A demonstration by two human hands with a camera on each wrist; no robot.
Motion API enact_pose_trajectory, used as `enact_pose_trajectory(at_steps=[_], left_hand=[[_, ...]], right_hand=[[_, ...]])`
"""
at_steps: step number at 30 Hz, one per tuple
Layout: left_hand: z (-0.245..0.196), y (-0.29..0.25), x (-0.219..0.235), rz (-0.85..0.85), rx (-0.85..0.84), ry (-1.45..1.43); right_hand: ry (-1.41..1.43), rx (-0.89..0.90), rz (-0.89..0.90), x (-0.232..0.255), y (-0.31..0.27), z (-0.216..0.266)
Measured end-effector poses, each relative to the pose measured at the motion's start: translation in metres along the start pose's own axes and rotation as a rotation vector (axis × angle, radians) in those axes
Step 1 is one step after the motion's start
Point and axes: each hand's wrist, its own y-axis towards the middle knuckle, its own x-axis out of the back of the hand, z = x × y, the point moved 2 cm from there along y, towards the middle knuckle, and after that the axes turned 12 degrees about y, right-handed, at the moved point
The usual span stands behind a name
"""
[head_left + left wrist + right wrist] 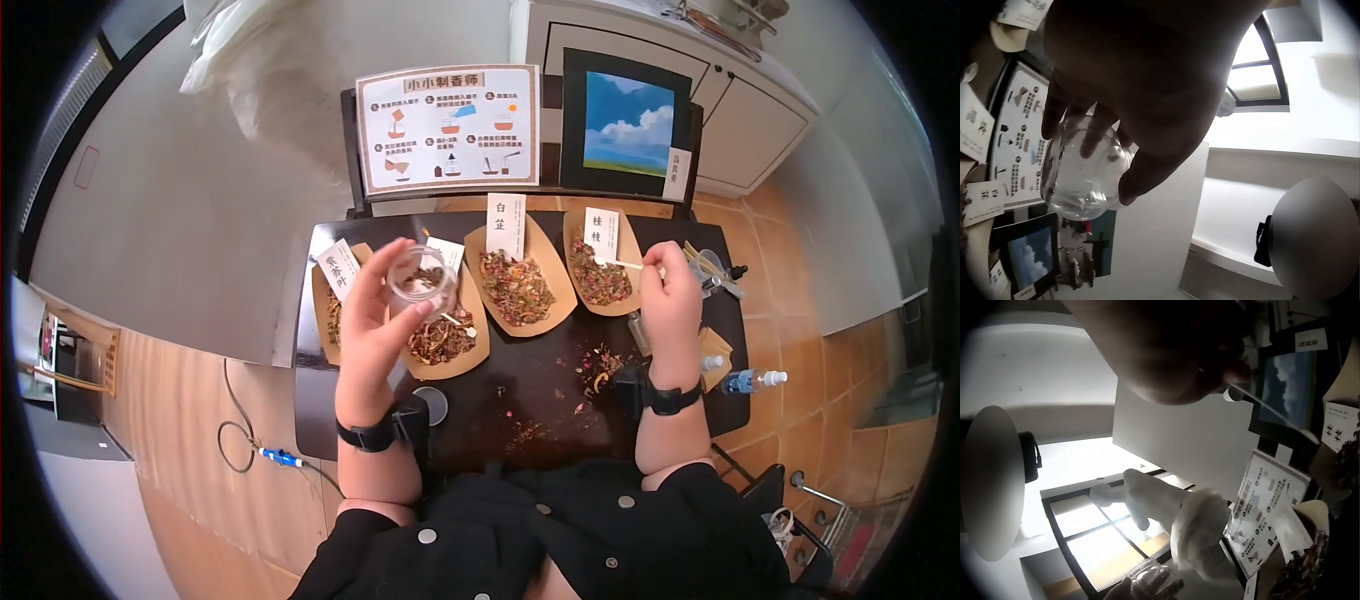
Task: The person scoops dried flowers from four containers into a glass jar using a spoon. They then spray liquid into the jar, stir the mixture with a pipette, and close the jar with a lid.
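My left hand (368, 330) grips a clear jar (418, 272), its fingers and thumb around the side and its round mouth facing up. In the left wrist view the jar (1082, 187) looks see-through, with small dark bits along one side. Below it sits a paper tray (472, 357) of dried herbs with a small white scoop (462, 325) lying in it. My right hand (672, 295) pinches the handle of a thin white spoon (618, 263), whose tip is over the rightmost tray (620, 305) of herbs. The right wrist view shows the spoon (1279, 412) slanting away from the fingers.
Two more herb trays stand here, the middle one (540, 328) and the leftmost one (320, 310), with name cards. A clear round lid (430, 405) and scattered herb bits (598, 372) lie in front. A spray bottle (745, 382) is at right; an instruction board (450, 130) stands behind.
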Motion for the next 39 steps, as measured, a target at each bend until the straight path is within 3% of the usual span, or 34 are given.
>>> enact_pose_trajectory(at_steps=[1,4,9,13,16,20,23,25,31,39], left_hand=[[-0.005,-0.001,0.008,-0.06,-0.038,0.025],[-0.003,0.0,0.037,-0.125,-0.054,0.054],[0.03,-0.008,0.063,-0.16,0.081,0.013],[0.042,-0.007,0.059,-0.13,0.142,0.025],[0.044,-0.005,0.056,-0.037,0.207,0.266],[0.049,-0.005,0.049,-0.085,0.074,0.351],[0.052,-0.005,0.048,-0.088,0.073,0.328],[0.054,-0.005,0.048,-0.089,0.064,0.336],[0.054,-0.004,0.049,-0.096,0.054,0.362],[0.049,-0.005,0.049,-0.109,0.092,0.315]], right_hand=[[0.002,0.002,0.004,-0.005,-0.004,0.0],[0.388,-0.069,0.22,-0.027,-0.019,0.012],[0.376,-0.066,0.492,-0.079,-0.05,0.047],[0.331,-0.092,0.524,-0.097,-0.062,0.041],[0.322,-0.189,0.536,-0.105,-0.064,0.031],[0.33,-0.191,0.55,-0.121,-0.069,0.024],[0.448,-0.307,0.608,-0.13,-0.069,0.02],[0.591,-0.522,0.685,-0.135,-0.07,0.016],[0.731,-0.675,0.753,-0.138,-0.068,0.014],[0.904,-0.791,0.685,-0.137,-0.06,0.001]])
